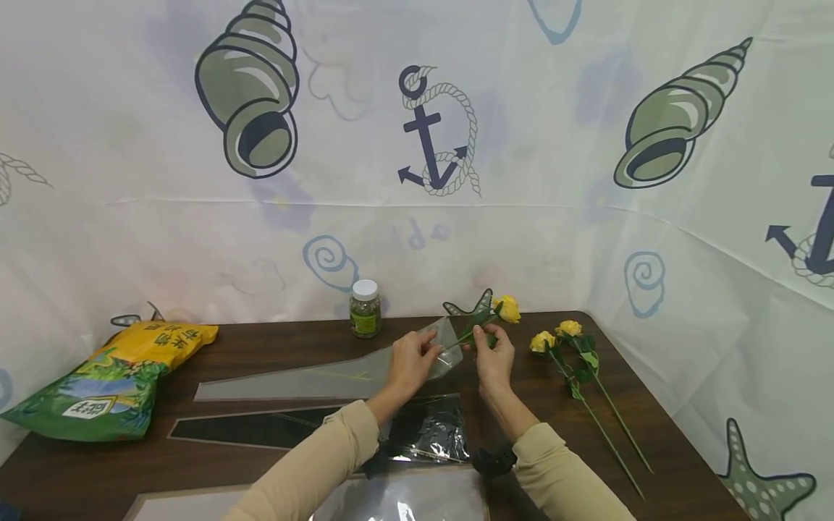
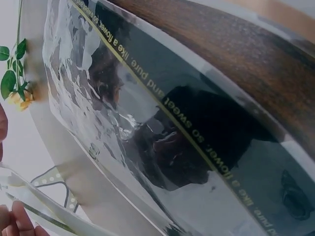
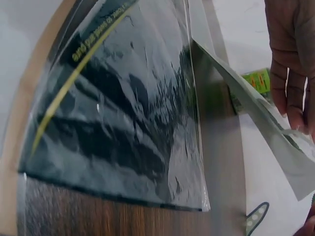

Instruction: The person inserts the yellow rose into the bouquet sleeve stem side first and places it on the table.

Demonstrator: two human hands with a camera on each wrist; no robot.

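Note:
In the head view my left hand (image 1: 410, 362) grips the wide end of a long whitish flower sleeve (image 1: 274, 382), lifting that end off the table. My right hand (image 1: 495, 359) pinches the stem of a yellow rose (image 1: 508, 310) just below its leaves. The stem points down and left into the sleeve's mouth, and its lower part is blurred by the film. From the right wrist the raised sleeve (image 3: 266, 130) appears beside the left hand's fingers (image 3: 295, 93). A black flower sleeve (image 1: 426, 427) with yellow lettering lies flat beneath both arms.
Two more yellow roses (image 1: 570, 328) lie at the table's right. A jar (image 1: 365, 311) with a white lid stands at the back. At the left lies a yellow and green bag (image 1: 117, 383). Clear sleeves (image 1: 417, 496) lie along the front of the brown table (image 1: 547, 463).

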